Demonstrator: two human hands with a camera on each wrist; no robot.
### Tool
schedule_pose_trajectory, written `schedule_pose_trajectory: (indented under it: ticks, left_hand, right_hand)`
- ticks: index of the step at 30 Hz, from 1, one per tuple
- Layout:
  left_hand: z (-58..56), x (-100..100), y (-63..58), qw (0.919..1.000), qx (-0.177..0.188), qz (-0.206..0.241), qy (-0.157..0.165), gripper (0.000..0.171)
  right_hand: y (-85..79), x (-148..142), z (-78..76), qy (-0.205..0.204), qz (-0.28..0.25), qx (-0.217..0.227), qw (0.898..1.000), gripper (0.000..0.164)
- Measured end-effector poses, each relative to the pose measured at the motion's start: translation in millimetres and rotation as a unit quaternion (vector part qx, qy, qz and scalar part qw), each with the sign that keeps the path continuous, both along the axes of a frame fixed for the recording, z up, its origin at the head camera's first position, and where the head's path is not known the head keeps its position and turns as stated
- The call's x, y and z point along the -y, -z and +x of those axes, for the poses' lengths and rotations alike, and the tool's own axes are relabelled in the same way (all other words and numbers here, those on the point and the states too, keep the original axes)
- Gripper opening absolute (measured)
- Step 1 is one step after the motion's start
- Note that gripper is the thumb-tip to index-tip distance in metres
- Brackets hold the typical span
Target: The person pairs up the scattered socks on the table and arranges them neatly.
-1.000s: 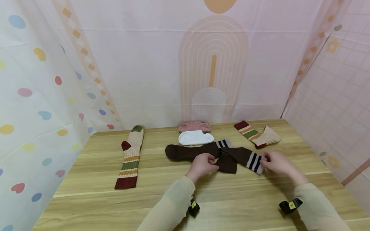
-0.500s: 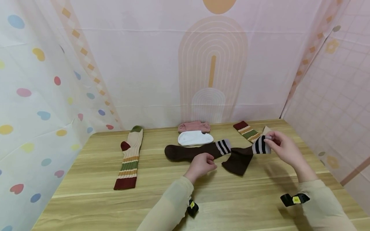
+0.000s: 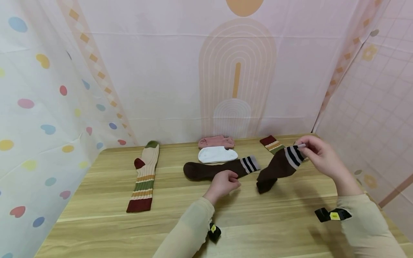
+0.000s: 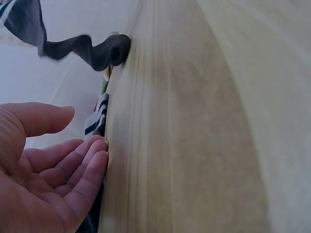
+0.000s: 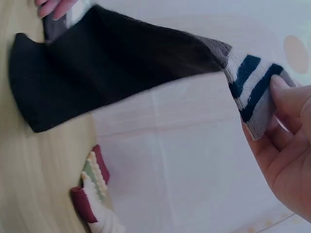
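Observation:
My right hand (image 3: 322,157) pinches a brown crew sock (image 3: 279,165) by its grey cuff with black stripes. The cuff is raised, and the toe end hangs down to the tabletop; in the right wrist view thumb and fingers grip the striped cuff (image 5: 255,80). A matching brown sock (image 3: 203,171) lies flat, toe to the left. Beside its near edge rests my left hand (image 3: 223,187), overlapping part of it. In the left wrist view that hand (image 4: 58,174) holds nothing, its thumb apart from loosely bent fingers.
White (image 3: 217,154) and pink (image 3: 216,142) ankle socks lie at the back middle of the wooden table (image 3: 258,229). On the left is a striped cream sock (image 3: 144,184); its lookalike (image 3: 272,142) lies back right, partly hidden by the held sock. A patterned curtain (image 3: 161,71) closes the back.
My right hand has lifted the brown sock's cuff up and to the right, drawing it off the other brown sock. My left hand has stayed almost still and no longer touches the lifted sock.

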State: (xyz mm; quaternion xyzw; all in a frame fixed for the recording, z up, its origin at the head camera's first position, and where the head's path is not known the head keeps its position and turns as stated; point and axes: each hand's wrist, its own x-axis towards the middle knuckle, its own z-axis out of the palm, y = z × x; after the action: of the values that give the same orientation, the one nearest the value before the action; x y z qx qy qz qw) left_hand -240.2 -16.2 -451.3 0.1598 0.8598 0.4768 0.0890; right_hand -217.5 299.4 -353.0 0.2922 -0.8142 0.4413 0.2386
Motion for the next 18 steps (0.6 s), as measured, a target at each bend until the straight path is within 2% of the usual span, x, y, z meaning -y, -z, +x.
schedule_pose_trajectory:
  ticks: [6, 12, 18]
  left_hand:
    - [0.7, -3, 0.0, 0.9999, -0.013, -0.002, 0.007, 0.029]
    - [0.7, -12, -3.1, 0.9993, -0.031, -0.003, 0.021, 0.03]
    - [-2.6, -22, -6.7, 0.9984, -0.044, 0.005, 0.036, 0.03]
  right_hand:
    - [-1.7, -9, 3.3, -0.044, -0.013, -0.015, 0.999, 0.033]
    - [-1.9, -17, 0.6, -0.057, -0.002, -0.048, 0.997, 0.04]
    - [-6.9, -20, -1.7, -0.072, 0.001, -0.075, 0.995, 0.036]
